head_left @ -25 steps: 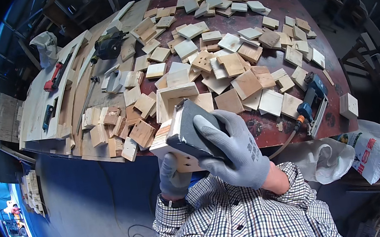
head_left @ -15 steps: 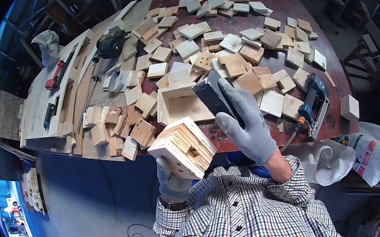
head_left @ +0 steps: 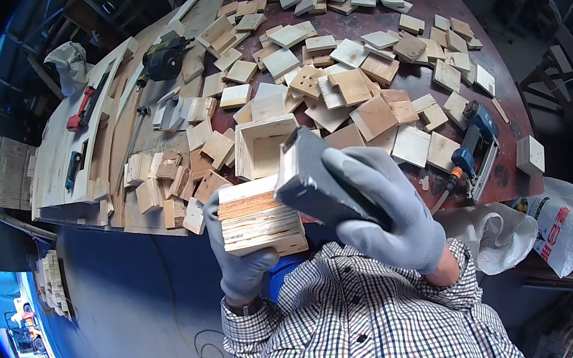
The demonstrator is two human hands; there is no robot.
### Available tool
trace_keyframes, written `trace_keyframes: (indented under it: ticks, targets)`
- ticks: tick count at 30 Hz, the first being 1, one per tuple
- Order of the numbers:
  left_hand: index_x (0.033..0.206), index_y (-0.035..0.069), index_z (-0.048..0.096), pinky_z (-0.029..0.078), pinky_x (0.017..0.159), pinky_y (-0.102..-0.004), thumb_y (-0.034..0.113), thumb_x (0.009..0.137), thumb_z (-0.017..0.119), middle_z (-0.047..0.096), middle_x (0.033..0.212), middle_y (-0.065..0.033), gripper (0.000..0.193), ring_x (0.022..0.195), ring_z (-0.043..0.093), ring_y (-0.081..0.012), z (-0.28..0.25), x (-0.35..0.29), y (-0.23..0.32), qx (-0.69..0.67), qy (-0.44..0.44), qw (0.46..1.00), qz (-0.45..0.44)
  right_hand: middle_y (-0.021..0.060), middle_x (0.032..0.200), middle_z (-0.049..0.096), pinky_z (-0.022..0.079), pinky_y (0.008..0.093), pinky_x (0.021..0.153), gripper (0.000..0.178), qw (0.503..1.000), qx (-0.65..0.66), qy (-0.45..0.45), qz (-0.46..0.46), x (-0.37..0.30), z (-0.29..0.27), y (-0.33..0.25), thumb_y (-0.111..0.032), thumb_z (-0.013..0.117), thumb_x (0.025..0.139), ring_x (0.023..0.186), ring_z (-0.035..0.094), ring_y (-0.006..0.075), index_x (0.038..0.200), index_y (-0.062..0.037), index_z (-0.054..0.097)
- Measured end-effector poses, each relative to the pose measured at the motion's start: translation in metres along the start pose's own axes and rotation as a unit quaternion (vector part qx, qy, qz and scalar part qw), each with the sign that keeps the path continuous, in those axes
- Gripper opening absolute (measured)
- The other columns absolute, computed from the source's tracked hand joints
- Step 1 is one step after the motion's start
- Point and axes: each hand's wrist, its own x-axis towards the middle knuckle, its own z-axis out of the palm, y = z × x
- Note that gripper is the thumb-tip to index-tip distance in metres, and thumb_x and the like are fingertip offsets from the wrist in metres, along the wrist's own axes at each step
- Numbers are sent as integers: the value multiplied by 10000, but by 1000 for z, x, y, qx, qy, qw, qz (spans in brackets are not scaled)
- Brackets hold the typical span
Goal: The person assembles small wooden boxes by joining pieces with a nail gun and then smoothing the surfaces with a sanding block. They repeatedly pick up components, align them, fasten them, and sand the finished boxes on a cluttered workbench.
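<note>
My left hand [head_left: 242,272], in a grey glove, is closed around a block of layered wood [head_left: 260,219]. The block's striped edge side faces up, in front of the table's near edge. In my gloved right hand [head_left: 400,218] is a dark sanding block [head_left: 319,178], gripped along its sides with the thumb underneath. The sanding block's far end overlaps the right edge of the wood; whether they touch I cannot tell. Just beyond, an open wooden box [head_left: 264,149] lies on the dark red table [head_left: 444,2], partly hidden by the sanding block.
Many small wood pieces [head_left: 349,53] lie scattered over the table. On the right are a blue nail gun [head_left: 474,143] with a hose and a wooden block [head_left: 530,155]. Long boards [head_left: 109,126], a red tool [head_left: 80,112] and a dark power tool [head_left: 166,59] lie left. White bags [head_left: 500,238] hang lower right.
The wooden block has turned so its layered side faces up, and moved slightly left. My right hand has brought the sanding block down and towards me, over the block's edge.
</note>
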Motion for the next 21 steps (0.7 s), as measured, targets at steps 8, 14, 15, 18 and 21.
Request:
trace_keyframes:
  ticks: [8, 14, 15, 18, 21]
  targets:
    - [1571, 2, 334, 503, 1121, -478, 484, 829, 864, 531, 1501, -174, 1031, 1339, 576, -335, -17, -22, -17, -250, -98, 943, -199, 259, 1192, 576, 470, 458, 969, 668, 978, -162, 29, 128, 0, 17, 65, -352, 699, 943, 1028, 601, 371, 1520, -68, 517]
    - [1595, 89, 366, 432, 1181, -517, 627, 1067, 420, 461, 1583, -146, 755, 1437, 484, -305, 8, -19, -38, -446, -73, 870, -196, 245, 1298, 526, 452, 462, 1040, 737, 996, 27, 63, 58, 8, 22, 36, -368, 666, 976, 1122, 585, 373, 1578, -26, 414]
    - [1593, 99, 371, 415, 1191, -510, 621, 1072, 415, 467, 1576, -140, 739, 1439, 478, -299, 16, -15, -32, -465, -63, 856, -217, 252, 1314, 526, 444, 463, 1055, 729, 998, -44, 38, -18, 10, 23, 36, -365, 664, 979, 1157, 574, 384, 1578, -30, 417]
    - [1611, 113, 294, 392, 1207, -550, 693, 1050, 367, 388, 1611, -159, 810, 1484, 408, -324, 15, -18, -45, -570, -15, 785, -243, 276, 1333, 537, 419, 476, 1083, 755, 997, -52, -44, 39, 3, 29, 33, -394, 688, 959, 1205, 545, 416, 1578, -45, 431]
    - [1609, 115, 292, 409, 1202, -510, 669, 1066, 354, 467, 1566, -136, 778, 1438, 481, -301, 7, -14, -47, -477, 20, 839, -259, 269, 1347, 537, 426, 469, 1086, 780, 992, -18, -118, 36, -25, 18, 31, -374, 710, 941, 1215, 550, 405, 1588, -46, 422]
